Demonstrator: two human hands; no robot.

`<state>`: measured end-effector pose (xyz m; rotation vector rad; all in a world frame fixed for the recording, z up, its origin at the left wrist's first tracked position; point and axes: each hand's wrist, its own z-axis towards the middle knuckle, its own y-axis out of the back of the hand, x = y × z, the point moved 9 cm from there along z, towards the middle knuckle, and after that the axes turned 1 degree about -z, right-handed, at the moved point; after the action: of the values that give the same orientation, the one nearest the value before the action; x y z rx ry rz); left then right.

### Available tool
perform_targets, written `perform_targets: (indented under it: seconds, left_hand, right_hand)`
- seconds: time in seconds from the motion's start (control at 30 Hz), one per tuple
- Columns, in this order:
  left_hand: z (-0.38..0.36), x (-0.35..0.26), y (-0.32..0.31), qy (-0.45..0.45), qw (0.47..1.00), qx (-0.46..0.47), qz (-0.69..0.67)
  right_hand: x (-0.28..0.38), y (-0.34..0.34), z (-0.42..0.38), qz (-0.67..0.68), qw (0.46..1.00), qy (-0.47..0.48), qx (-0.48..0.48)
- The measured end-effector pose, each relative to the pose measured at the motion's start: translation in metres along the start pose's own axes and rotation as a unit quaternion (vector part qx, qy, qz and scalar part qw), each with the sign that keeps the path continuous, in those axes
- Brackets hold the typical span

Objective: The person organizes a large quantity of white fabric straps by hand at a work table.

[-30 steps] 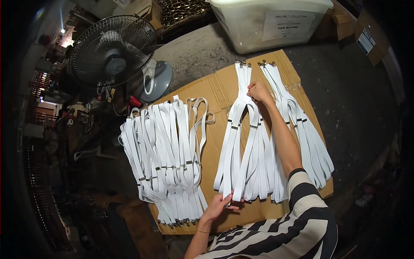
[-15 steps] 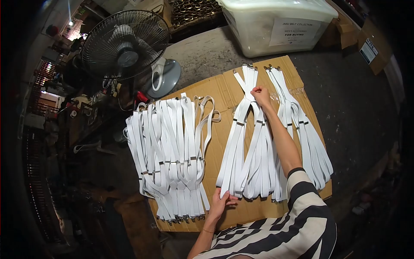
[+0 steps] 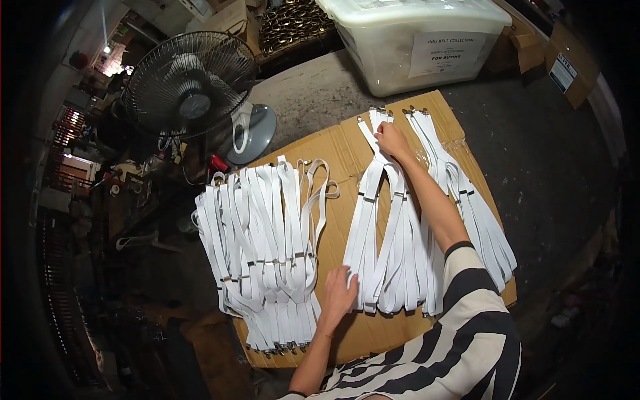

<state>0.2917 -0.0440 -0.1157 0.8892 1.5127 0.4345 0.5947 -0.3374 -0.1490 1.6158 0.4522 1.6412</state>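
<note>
White suspenders with metal clips lie in three groups. My right hand (image 3: 393,140) is closed on the upper straps of the middle suspenders (image 3: 390,250), just below their clips. Beside the lower left edge of that same group is my left hand (image 3: 340,295), fingers stretched out and thumb apart, at or against the outermost strap. To the right, partly behind my right forearm, lie more suspenders (image 3: 483,230) with their clips at the top. The large left group of suspenders (image 3: 267,247) has its clips toward me and loops at the far end.
Flattened cardboard (image 3: 353,150) lies under the suspenders on a dark table (image 3: 520,167). A lidded plastic bin (image 3: 393,57) with a paper label stands at the back. A fan (image 3: 193,87) is at the back left, near a tray of metal rings (image 3: 293,27).
My right hand has moved up along the middle straps toward the clips. My left hand has let go of the lower strap ends and moved up along the left edge.
</note>
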Motion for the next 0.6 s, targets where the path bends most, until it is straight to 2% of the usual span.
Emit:
perform_targets:
  seconds: [0.03,0.1,0.13,0.2,0.23,0.33,0.4,0.47,0.53,0.57,0.6]
  left_hand:
    - [0.014,0.0,-0.006,-0.004,1.0,-0.003,0.004]
    - [0.042,-0.015,-0.017,-0.081,0.997,-0.006,-0.017]
    - [0.053,-0.017,-0.019,-0.087,0.996,-0.01,-0.012]
    - [0.074,-0.022,-0.031,-0.113,0.991,0.027,0.062]
    - [0.083,-0.011,-0.041,-0.103,0.992,0.059,0.05]
    - [0.092,0.0,-0.049,-0.13,0.987,0.058,0.07]
    - [0.094,0.013,-0.055,-0.11,0.988,0.084,0.063]
    - [0.095,0.017,-0.054,-0.103,0.991,0.085,0.01]
    - [0.095,0.019,-0.054,-0.1,0.991,0.088,-0.001]
    - [0.096,0.018,-0.052,-0.105,0.991,0.086,-0.007]
    - [0.097,0.018,-0.051,-0.101,0.991,0.087,-0.01]
  right_hand:
    - [0.006,-0.003,0.004,-0.022,0.999,-0.011,0.032]
    - [0.002,-0.025,0.02,-0.041,0.999,0.01,0.019]
    - [0.01,-0.028,0.026,-0.063,0.998,0.029,0.011]
    - [0.017,-0.036,0.031,-0.065,0.997,0.037,0.013]
    - [0.019,-0.042,0.036,-0.083,0.996,0.041,0.016]
    - [0.023,-0.058,0.051,-0.13,0.99,0.059,0.021]
    - [0.021,-0.075,0.054,-0.175,0.981,0.066,0.041]
    - [0.019,-0.077,0.061,-0.179,0.98,0.068,0.05]
    - [0.02,-0.062,0.064,-0.126,0.991,0.046,0.001]
    - [0.022,-0.06,0.065,-0.127,0.991,0.046,0.007]
    - [0.023,-0.049,0.066,-0.092,0.994,0.053,-0.036]
